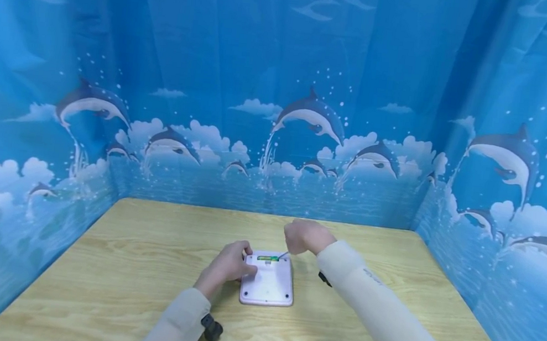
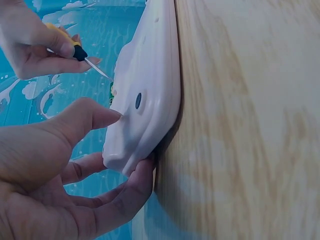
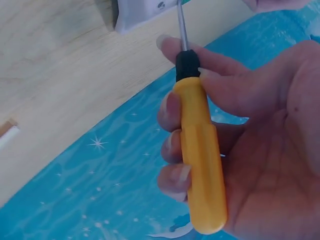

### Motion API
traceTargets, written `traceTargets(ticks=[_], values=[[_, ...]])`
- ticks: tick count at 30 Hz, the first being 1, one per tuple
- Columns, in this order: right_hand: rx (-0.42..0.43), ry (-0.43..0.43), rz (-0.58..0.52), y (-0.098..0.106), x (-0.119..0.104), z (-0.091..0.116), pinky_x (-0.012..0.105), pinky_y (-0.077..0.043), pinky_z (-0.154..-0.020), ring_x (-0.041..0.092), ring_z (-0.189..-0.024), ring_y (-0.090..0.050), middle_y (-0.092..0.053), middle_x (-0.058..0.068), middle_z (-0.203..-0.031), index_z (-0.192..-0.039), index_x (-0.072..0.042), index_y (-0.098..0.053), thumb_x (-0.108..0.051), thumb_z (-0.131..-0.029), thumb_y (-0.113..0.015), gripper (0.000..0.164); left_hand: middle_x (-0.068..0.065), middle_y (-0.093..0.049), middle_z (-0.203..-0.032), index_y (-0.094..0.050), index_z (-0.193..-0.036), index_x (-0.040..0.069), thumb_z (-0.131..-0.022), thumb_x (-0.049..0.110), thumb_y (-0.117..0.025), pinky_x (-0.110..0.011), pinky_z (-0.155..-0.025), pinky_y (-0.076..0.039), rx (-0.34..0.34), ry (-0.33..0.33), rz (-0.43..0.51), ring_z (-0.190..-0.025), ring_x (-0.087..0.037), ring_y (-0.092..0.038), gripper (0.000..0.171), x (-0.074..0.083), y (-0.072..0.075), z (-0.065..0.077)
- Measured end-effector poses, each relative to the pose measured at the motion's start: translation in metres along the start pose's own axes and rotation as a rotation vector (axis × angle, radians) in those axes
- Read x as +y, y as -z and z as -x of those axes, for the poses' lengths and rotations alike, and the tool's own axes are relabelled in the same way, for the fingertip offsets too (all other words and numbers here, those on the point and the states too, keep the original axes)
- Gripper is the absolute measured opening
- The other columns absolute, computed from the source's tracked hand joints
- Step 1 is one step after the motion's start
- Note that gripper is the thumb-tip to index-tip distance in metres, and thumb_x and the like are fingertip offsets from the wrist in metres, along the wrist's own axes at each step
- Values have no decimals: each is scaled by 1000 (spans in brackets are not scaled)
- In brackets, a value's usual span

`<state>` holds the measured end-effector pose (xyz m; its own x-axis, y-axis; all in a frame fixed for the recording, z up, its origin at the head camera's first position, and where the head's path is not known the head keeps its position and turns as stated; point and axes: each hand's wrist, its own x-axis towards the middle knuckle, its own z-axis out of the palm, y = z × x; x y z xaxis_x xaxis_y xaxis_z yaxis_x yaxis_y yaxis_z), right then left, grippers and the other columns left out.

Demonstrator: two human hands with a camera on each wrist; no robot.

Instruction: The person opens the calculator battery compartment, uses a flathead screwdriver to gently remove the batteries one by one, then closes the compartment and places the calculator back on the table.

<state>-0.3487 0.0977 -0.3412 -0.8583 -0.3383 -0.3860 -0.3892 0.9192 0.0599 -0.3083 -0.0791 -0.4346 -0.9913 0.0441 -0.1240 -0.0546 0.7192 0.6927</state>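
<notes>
A flat, pale pink plastic device (image 1: 267, 285) lies on the table with its underside up. In its upper part a compartment is uncovered, showing a green battery (image 1: 268, 258). My left hand (image 1: 230, 263) grips the device's left edge, thumb on the upper face and fingers curled at the side, as the left wrist view shows. My right hand (image 1: 307, 237) holds a screwdriver (image 3: 202, 160) with a yellow handle and black collar, fingers wrapped around the handle. The screwdriver's metal shaft (image 2: 99, 69) slants down to the compartment; whether its tip touches the battery I cannot tell.
The light wood table (image 1: 149, 302) extends around the device. Blue curtains (image 1: 287, 38) printed with dolphins hang behind it and at both sides. At the left of the right wrist view, a small white and brown item (image 3: 8, 133) is cut off by the frame.
</notes>
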Motion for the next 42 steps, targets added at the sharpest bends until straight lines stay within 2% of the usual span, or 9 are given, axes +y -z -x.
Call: traceTargets(ticks=[6,14,20,26,32,37,42], values=[[52,2,120,3,-14,1,28,-41,-57,13,-61,-44,-54,-1,-73,-105,-14,-64,-13,-93,-53,17,-7,-57,-90,-56,-97,11,-74,17,-79,-28,-57,-48,3,-2,0,-71,-19,-56,33,0,0,0],[73,-32,292,2,-32,-1,26,-48,-60,10,-60,-47,-52,-4,-67,-100,-17,-64,-17,-88,-57,14,-7,-58,-88,-56,-97,11,-74,15,-78,-29,-58,-48,0,-10,5,-71,-19,-56,32,-2,-1,1],[70,-23,352,3,-39,0,25,-47,-58,11,-59,-46,-52,-3,-68,-96,-18,-64,-16,-88,-57,10,-7,-57,-88,-56,-98,10,-73,14,-78,-29,-57,-49,-4,-3,14,-70,-19,-57,33,0,-2,1],[76,-5,325,3,-37,-2,25,-41,-54,11,-58,-43,-50,-3,-66,-90,-17,-61,-12,-89,-56,7,-7,-57,-87,-56,-98,9,-74,12,-78,-28,-57,-49,-2,6,15,-69,-19,-57,33,1,-1,2],[88,14,252,0,-32,-2,26,-42,-54,11,-59,-46,-55,-2,-68,-90,-16,-61,-9,-90,-57,8,-7,-56,-86,-56,-99,9,-74,12,-78,-28,-55,-47,1,16,7,-68,-18,-56,32,1,0,4],[82,12,172,-3,-24,-2,26,-42,-55,12,-60,-46,-54,-1,-72,-97,-14,-63,-8,-90,-58,11,-7,-56,-87,-57,-99,9,-73,13,-78,-28,-56,-47,6,15,3,-69,-18,-55,33,2,-1,3],[37,2,47,-7,-8,-4,29,-35,-52,13,-55,-32,-47,1,-70,-111,-11,-62,-8,-95,-45,23,-7,-57,-89,-58,-101,9,-73,14,-79,-28,-58,-48,5,6,-7,-71,-19,-56,35,2,-1,3]])
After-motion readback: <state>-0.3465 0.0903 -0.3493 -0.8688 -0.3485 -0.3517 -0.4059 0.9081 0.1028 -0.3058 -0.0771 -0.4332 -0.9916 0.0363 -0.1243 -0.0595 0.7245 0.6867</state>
